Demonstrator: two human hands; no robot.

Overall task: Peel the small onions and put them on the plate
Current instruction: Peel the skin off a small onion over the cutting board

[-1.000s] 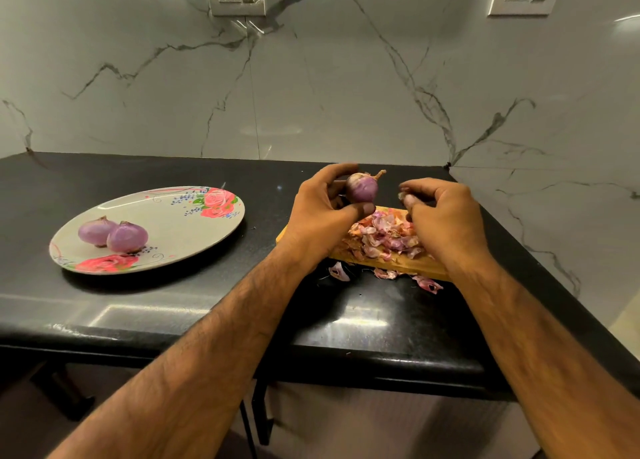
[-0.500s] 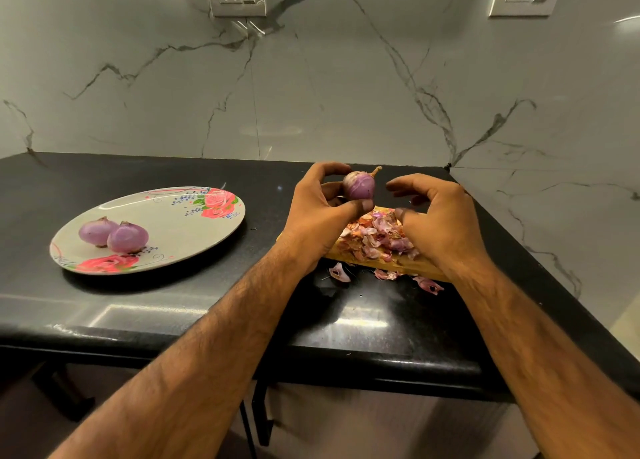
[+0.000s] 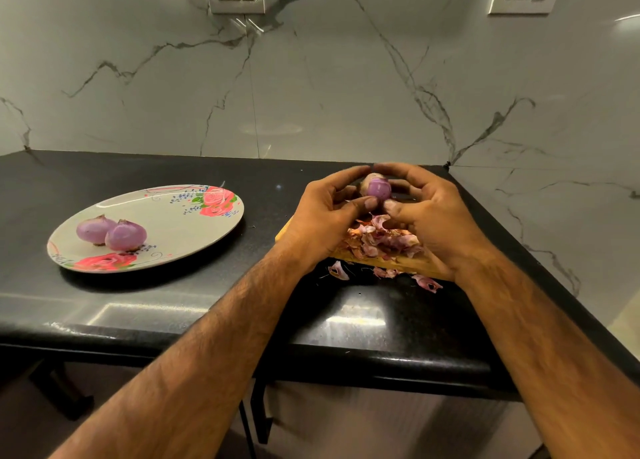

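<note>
The small onion is up in the air over the peels, pinched from both sides by the left hand and the right hand, bare purple end facing the person, and the plate lies to the left, nearer the left hand.

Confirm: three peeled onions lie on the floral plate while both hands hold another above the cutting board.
Two peeled onions, not three, lie on the floral plate in the head view. The left hand and right hand hold another onion above the cutting board.
</note>
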